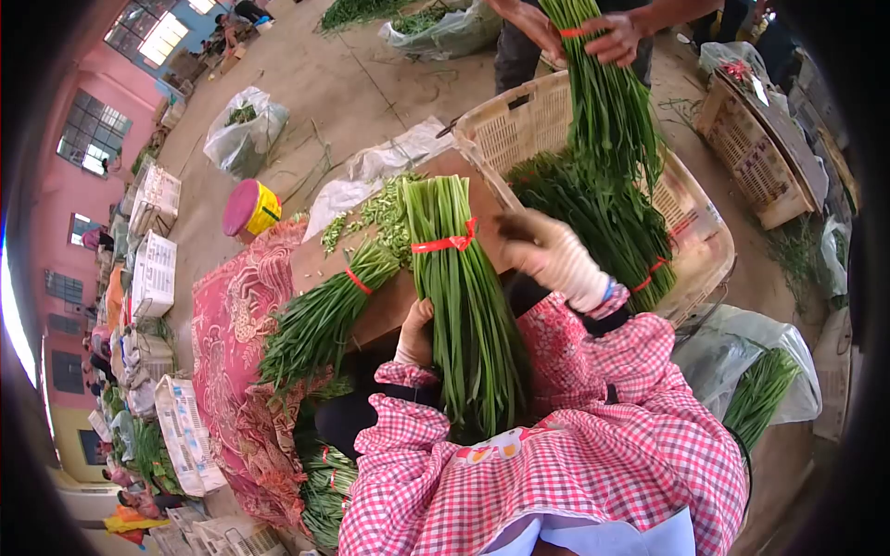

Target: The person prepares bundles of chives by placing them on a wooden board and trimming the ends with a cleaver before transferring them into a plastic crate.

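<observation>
A large bunch of garlic chives [464, 315], tied with a red band [445, 243], lies over the board's edge with its cut ends pointing away from me. My left hand [416, 335] grips its left side; the thumb shows and the other fingers are hidden beneath. Just right of the bunch is my right hand [561, 264], wrapped in a pale covering, its fingers smeared by motion. A smaller tied bunch of chives [329, 310] rests on the brown board [371, 320] to the left. Chopped stem ends [380, 218] are scattered at the board's far side.
At upper right, another person's hands [612, 39] hold a banded chive bunch [603, 111] over a plastic crate [519, 120] containing more chives. A plastic bag [742, 352] stands at right. A red patterned cloth [241, 343] and a yellow-and-pink tub [252, 208] are at left.
</observation>
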Available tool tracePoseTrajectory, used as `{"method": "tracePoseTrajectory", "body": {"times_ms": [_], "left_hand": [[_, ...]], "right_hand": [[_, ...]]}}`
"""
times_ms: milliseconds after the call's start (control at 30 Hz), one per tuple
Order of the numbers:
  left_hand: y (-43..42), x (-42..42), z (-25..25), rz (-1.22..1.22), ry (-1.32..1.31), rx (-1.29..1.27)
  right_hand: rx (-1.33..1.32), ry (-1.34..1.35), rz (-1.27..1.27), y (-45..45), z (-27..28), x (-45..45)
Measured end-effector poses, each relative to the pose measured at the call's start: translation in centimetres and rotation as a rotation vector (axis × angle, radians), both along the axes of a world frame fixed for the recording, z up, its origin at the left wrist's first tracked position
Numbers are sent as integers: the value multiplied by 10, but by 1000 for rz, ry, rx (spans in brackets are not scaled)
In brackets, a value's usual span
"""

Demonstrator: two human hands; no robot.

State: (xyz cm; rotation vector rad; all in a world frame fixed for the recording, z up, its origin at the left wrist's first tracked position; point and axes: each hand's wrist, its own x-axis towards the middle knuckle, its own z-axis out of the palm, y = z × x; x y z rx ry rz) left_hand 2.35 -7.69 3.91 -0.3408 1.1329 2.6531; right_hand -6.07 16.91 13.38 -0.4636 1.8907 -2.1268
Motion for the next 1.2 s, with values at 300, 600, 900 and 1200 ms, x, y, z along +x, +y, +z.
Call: {"method": "tracePoseTrajectory", "body": {"times_ms": [300, 600, 900, 1200], "left_hand": [[3, -31, -43, -109, -7, -52], [16, -47, -38, -121, -4, -124], [16, -47, -19, -174, 59, -304], [19, -46, -3, -154, 68, -430]], "right_hand": [[28, 384, -171, 6, 6, -76], [31, 332, -94, 11, -19, -85], [28, 511, -200, 19, -9, -77], [200, 765, 75, 40, 3, -65]]}}
